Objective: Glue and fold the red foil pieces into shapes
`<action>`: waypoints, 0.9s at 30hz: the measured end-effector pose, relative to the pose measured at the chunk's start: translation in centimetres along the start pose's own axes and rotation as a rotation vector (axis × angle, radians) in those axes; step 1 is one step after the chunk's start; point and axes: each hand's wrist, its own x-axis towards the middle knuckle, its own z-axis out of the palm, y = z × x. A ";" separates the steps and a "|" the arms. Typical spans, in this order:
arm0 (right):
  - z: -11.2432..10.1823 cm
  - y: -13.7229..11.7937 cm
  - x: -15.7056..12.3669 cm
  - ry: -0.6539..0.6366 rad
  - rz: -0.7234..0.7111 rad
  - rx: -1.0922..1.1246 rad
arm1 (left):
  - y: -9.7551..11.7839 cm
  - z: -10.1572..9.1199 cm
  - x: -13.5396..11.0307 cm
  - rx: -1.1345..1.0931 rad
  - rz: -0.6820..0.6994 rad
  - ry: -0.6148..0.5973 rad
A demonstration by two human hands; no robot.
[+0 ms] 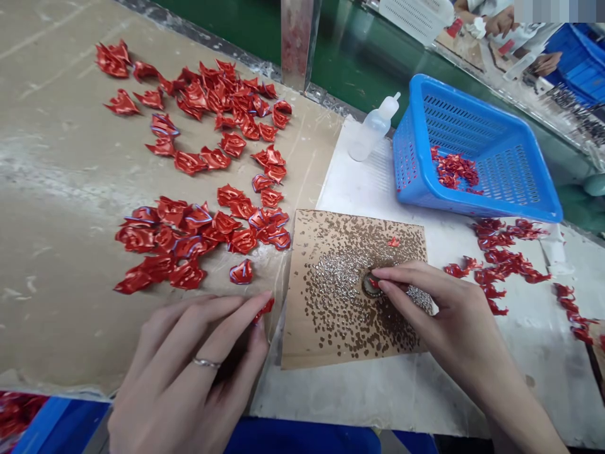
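Red crinkled foil [263, 310], pinched in left hand [189, 372], right hand [425, 302] pinching something half-hidden [373, 284]

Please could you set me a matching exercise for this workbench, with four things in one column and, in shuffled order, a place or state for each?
Things
1. Left hand
2. Right hand
3. Clear plastic dropper bottle
4. Blue perforated plastic basket

Places or states
A. Holding a small round object over a brown-speckled cardboard sheet
B. Tilted, with red pieces inside
C. Pinching a red crimped piece
D. Lying on a white sheet

Pairs: 1-C, 2-A, 3-D, 4-B
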 end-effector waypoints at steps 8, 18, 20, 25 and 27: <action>0.1 0.1 0.0 -0.002 0.014 0.007 | -0.2 -0.1 0.2 -0.001 0.050 -0.026; -0.8 0.2 -0.6 0.023 0.323 0.362 | -0.1 0.2 -0.3 -0.017 -0.019 -0.043; -1.2 0.5 -0.8 -0.003 0.388 0.465 | 0.0 0.4 -0.2 0.025 -0.004 -0.040; -1.6 0.8 -1.1 -0.075 0.473 0.738 | 0.5 0.4 0.1 -0.038 -0.047 -0.020; -1.7 0.8 -1.1 -0.105 0.500 0.808 | 0.4 0.3 0.0 -0.075 -0.059 -0.023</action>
